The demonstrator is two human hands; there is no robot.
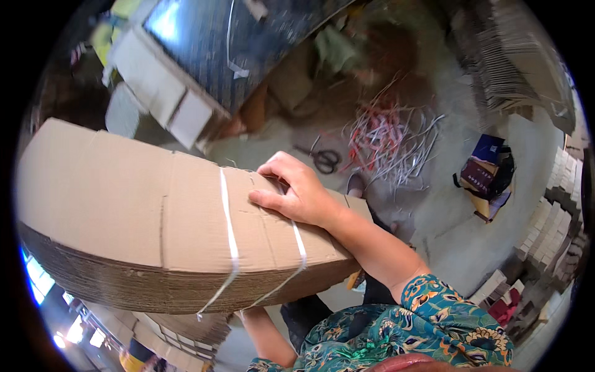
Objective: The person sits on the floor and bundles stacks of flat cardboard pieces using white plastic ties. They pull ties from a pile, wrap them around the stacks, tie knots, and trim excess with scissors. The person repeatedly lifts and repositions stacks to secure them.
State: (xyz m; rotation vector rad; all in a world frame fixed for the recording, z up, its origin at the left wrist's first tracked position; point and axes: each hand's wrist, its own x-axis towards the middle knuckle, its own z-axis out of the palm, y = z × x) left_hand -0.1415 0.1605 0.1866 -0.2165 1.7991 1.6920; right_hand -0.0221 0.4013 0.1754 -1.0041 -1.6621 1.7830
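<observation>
Largest item: a thick bundle of flat cardboard (195, 217), spread across the left and middle of the view, its broad face turned up and its layered edges toward the person. The near end lies just in front of the body; what bears the far end cannot be told.

Beyond it, a dark, glossy-topped block (248, 43) is seen, apparently edged with pale board. At the upper right, more folded cardboard (496, 68) is piled. On the floor between, a heap of loose white and red strips (390, 139) has been left.

The left forearm (269, 338) is passed low along the near side; the left hand is hidden by the bundle, so its grip cannot be told. The right hand (294, 192) is laid on the upper face toward the far edge, half curled, thumb extended on the board and fingers bent (whether the strap beneath is hooked cannot be made out).

Scissors (326, 160) lie on the floor beyond, untouched. Smallest: two narrow bands, a white strap (229, 226) and a second strap (299, 242) nearer the right arm, both drawn over the face and layered side.

Step in hand, as judged: the strapped bundle is being steadied between both hands. For any next move, firm support from below and level control from above seem called for.
</observation>
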